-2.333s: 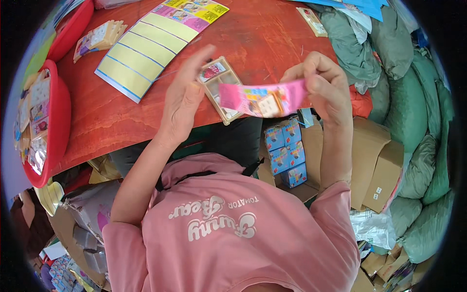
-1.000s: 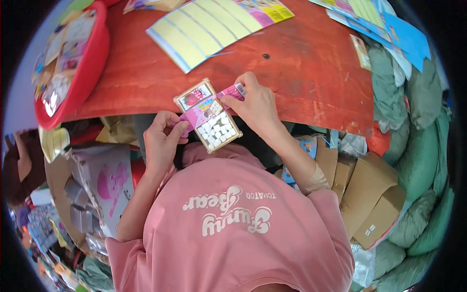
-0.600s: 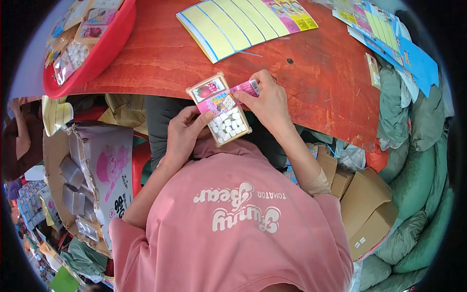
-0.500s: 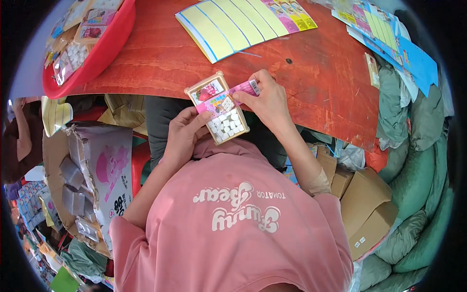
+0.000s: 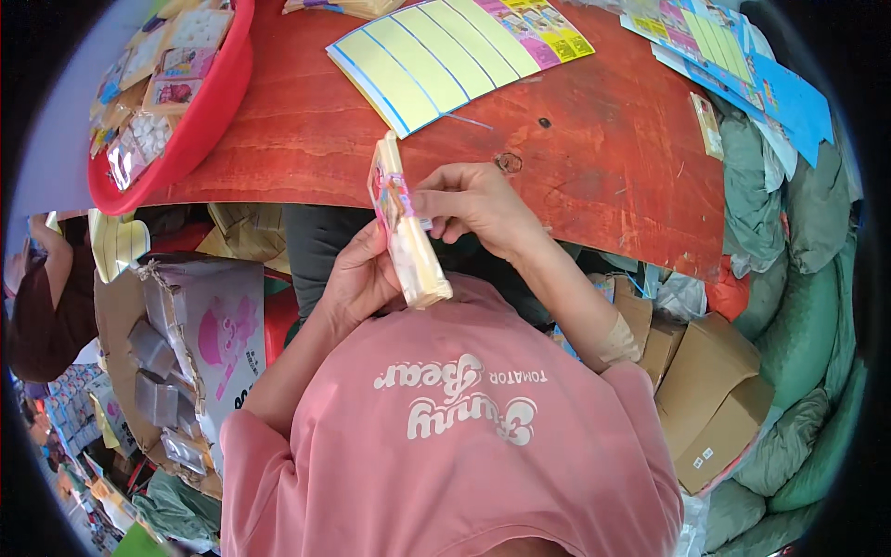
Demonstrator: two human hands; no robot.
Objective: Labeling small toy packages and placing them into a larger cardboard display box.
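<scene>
A shallow tan plastic tray pack of small white pieces is tipped on its edge above my lap, its long side facing up. My left hand is closed round its left side, thumb on the front. A pink printed sticker label crosses the middle of the pack. My right hand is at the pack's right edge, thumb and fingers closed on the label's end, where a bit of the barcode shows. The pack's underside is hidden from view.
On the red table lies a stack of yellow label sheets. A red basin of filled packs stands at the left. Below it is a carton of clear plastic cases. Blue printed sheets and green sacks are at the right.
The pack has turned from face up onto its edge. My right hand has moved left and down, bringing the label's loose end to the pack's side.
</scene>
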